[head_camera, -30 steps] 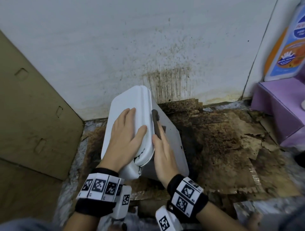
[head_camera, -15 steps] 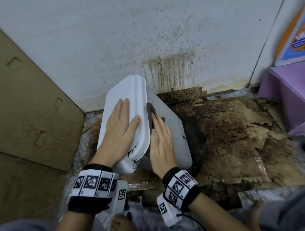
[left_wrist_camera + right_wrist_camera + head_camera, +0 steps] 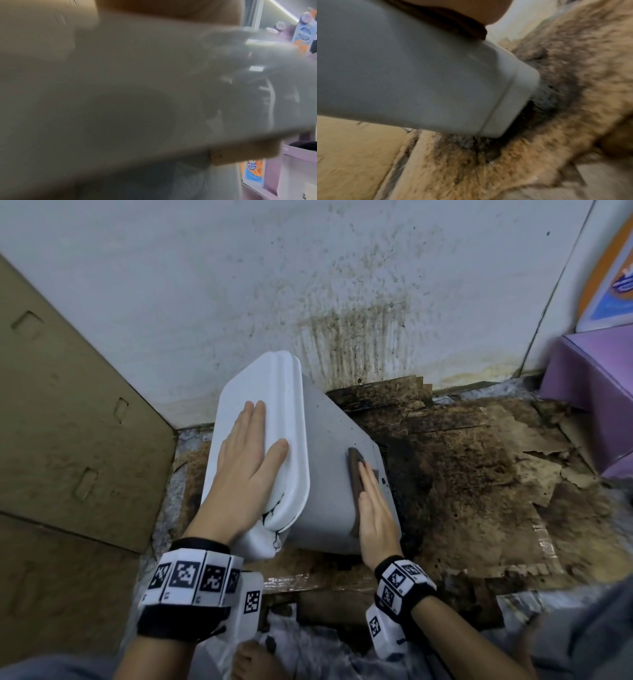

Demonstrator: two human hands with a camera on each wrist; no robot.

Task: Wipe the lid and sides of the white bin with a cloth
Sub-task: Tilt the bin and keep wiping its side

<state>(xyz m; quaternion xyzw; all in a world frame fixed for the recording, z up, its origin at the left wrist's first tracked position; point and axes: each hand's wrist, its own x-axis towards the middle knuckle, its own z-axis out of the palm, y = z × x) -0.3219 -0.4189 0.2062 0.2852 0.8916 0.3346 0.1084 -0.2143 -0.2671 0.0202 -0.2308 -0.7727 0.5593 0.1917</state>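
Head view: a white bin (image 3: 335, 474) leans tilted toward a stained white wall (image 3: 239, 285), its base on soiled, torn cardboard (image 3: 479, 474) covering the floor. The bin's far side and base are hidden behind its own body, and part of the lid (image 3: 274, 412) lies under the left hand (image 3: 246, 463). That hand rests flat on the lid, fingers straight and together, thumb spread toward the lid's raised rim. The lid looks smooth and bright; dark cracks or marks show at its near corner, and the grey-white side carries small dark specks. The right hand (image 3: 375, 508) presses flat against the bin's side, fingers extended, over a dark cloth (image 3: 356, 477), of which only a narrow brown edge shows. Both wrists wear black bands with checkered markers. A purple box (image 3: 589, 392) and a printed bottle are cut off at the right edge.

Left wrist view: nearly everything is blurred; a pale surface, apparently the lid (image 3: 120, 81), fills the frame, and the fingers cannot be made out. An orange-and-blue bottle (image 3: 302, 33) shows at far right.

Right wrist view: the bin's (image 3: 419, 74) grey side and rounded bottom corner meet dark-stained cardboard (image 3: 539, 148). Only the heel of the hand and a strip of dark cloth (image 3: 453, 24) show at the top; the fingers are out of sight here
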